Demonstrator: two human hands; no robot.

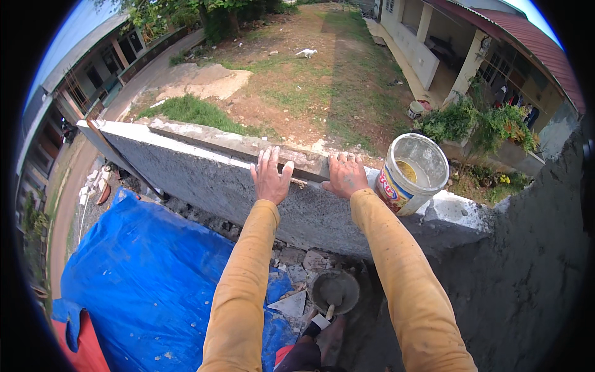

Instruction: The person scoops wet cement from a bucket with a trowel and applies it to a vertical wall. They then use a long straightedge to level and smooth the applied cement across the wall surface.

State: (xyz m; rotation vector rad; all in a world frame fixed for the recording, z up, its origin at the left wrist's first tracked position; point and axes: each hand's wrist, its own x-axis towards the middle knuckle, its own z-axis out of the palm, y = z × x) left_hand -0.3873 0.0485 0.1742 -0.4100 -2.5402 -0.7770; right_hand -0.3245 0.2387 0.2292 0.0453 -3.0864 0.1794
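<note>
A long, cement-caked plank (204, 139) lies along the top of a rough grey wall (204, 180) in front of me. My left hand (273, 178) is on the plank, fingers reaching across its top and the thumb set apart on the right. At the plank's right end my right hand (347, 176) grips it, fingers bent over the top and thumb on the near side. Pale cement dust coats the fingertips. Just right of that hand, a dirty plastic bucket (426, 170) with a colourful label stands on the wall top.
Down by my feet is a black bowl (335, 291) of wet mortar with a trowel handle (330, 312) in it. Broken tile pieces (290, 304) lie beside it. A blue tarp (149, 266) covers ground at left. Beyond the wall, a white cat (306, 53) crosses the yard.
</note>
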